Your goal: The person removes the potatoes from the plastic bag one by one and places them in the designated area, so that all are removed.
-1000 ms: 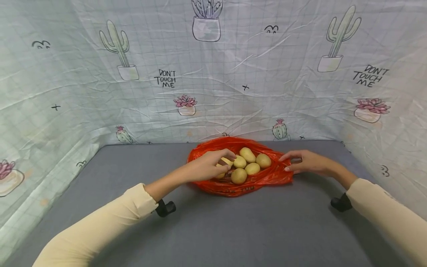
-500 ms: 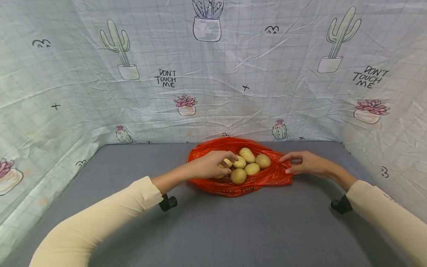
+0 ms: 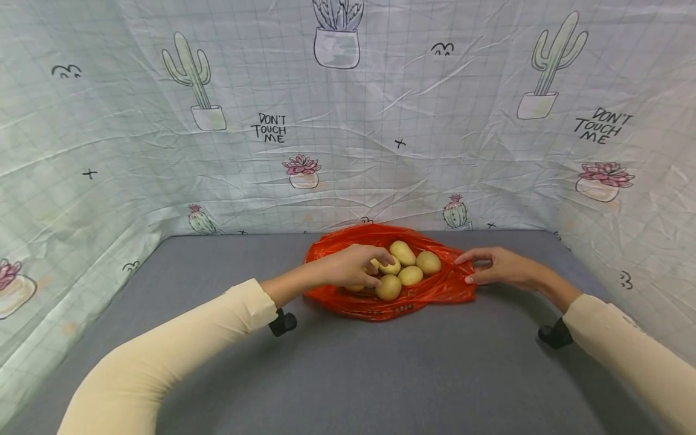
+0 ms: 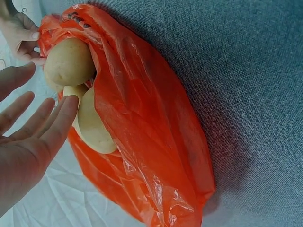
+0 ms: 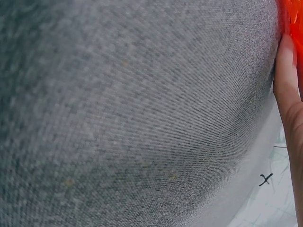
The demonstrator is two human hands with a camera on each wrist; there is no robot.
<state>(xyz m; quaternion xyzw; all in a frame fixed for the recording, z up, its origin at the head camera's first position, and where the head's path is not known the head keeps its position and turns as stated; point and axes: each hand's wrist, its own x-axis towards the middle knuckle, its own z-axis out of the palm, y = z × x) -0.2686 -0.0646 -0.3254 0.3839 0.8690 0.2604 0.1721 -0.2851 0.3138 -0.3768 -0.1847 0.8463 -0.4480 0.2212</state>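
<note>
A red plastic bag [image 3: 375, 311] lies with its mouth spread, and several potatoes [image 3: 411, 275] show inside. My left hand [image 3: 348, 266] reaches over the left part of the bag, its thumb and fingers apart above the potatoes. In the left wrist view the left hand [image 4: 28, 142] has loosely extended fingers close to a potato [image 4: 96, 124]; whether they touch it I cannot tell. My right hand [image 3: 502, 266] holds the bag's right edge between thumb and fingers. In the right wrist view only part of the right hand [image 5: 289, 85] shows against the red plastic.
The bag rests on a grey cloth-covered table [image 3: 380, 374], near its far edge. Behind and at both sides hangs a pale curtain [image 3: 348, 121] with printed cacti. A black wrist camera [image 3: 283, 323] sits under the left wrist, another black camera [image 3: 556, 334] under the right.
My left hand has shifted slightly to the right and further over the potatoes, its forearm following. The right hand and the bag have hardly moved.
</note>
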